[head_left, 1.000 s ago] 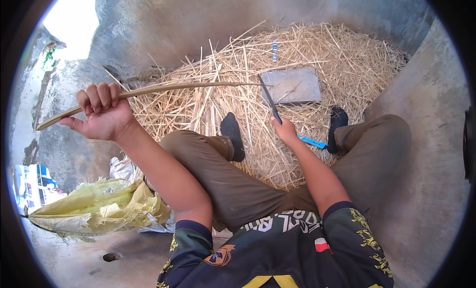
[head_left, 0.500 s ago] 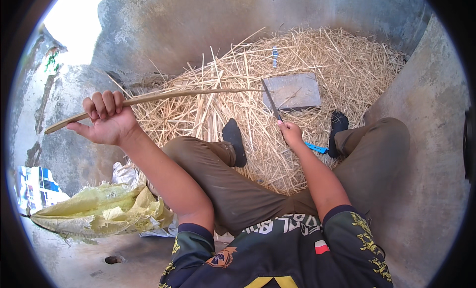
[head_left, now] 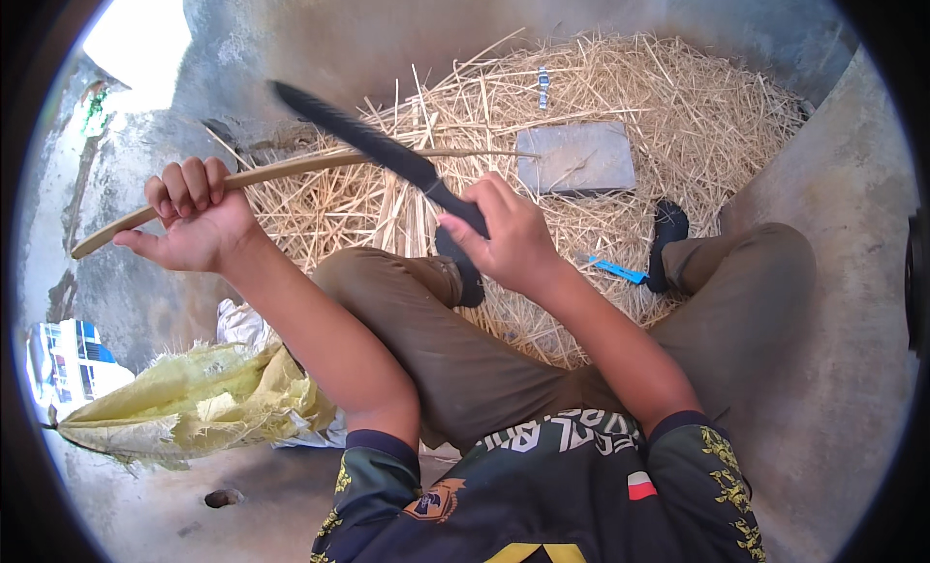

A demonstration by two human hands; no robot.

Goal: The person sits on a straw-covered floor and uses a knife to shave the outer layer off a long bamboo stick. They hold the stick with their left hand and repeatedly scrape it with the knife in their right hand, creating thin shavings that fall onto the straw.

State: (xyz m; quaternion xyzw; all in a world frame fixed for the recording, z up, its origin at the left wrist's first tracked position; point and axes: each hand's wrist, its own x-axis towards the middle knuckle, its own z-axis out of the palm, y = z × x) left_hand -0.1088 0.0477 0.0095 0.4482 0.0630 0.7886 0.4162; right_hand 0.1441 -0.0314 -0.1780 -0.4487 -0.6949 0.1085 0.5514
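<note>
On the left, the fingers of my left hand [head_left: 199, 219] are curled around the thick end of a long, curved bamboo strip [head_left: 300, 166]. It runs rightward and thins out, its tip over the near-left part of a grey block [head_left: 586, 161]; I cannot tell if they touch. My right hand [head_left: 513, 235] grips a knife [head_left: 354, 132] by its dark handle. The broad dark blade points up and left and passes in front of the strip, hiding a short stretch of it. Whether blade and strip touch is unclear.
Straw and loose shavings [head_left: 697, 127] cover the floor, with concrete walls [head_left: 320, 40] around. A blue-handled tool [head_left: 617, 269] lies near my right foot [head_left: 668, 238]. Beyond the block is a small blue-and-silver object [head_left: 542, 88]. A frayed yellow sack [head_left: 194, 403] lies at left.
My right hand has lifted the knife from beside the block and swung it up and left across the strip. My left hand has shifted slightly left with the strip.
</note>
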